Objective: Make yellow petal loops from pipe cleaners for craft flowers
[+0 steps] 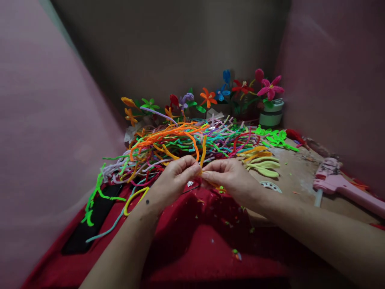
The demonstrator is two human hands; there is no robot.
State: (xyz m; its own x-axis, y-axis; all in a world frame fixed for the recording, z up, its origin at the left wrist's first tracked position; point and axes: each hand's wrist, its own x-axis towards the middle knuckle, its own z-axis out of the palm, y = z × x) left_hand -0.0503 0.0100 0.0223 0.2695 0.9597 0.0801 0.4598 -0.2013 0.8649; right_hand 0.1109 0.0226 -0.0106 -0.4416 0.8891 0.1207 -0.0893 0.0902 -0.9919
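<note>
A yellow-orange pipe cleaner (203, 149) stands up between my fingertips, its lower part hidden by them. My left hand (182, 172) pinches it from the left, thumb and forefinger pressed together. From the right, my right hand (230, 176) grips the same stem near its lower part, the fingers almost touching the left ones. Just behind my hands spreads a big heap of pipe cleaners (180, 144) in many colours. Yellow petal-shaped loops (263, 164) lie to the right of my right hand.
Finished pipe-cleaner flowers (208, 97) line the back wall, near a pale green jar (271, 116). A pink glue gun (339, 182) rests on the board at right. On the red cloth (186, 245) are scraps and, at left, a black phone-like slab (87, 237).
</note>
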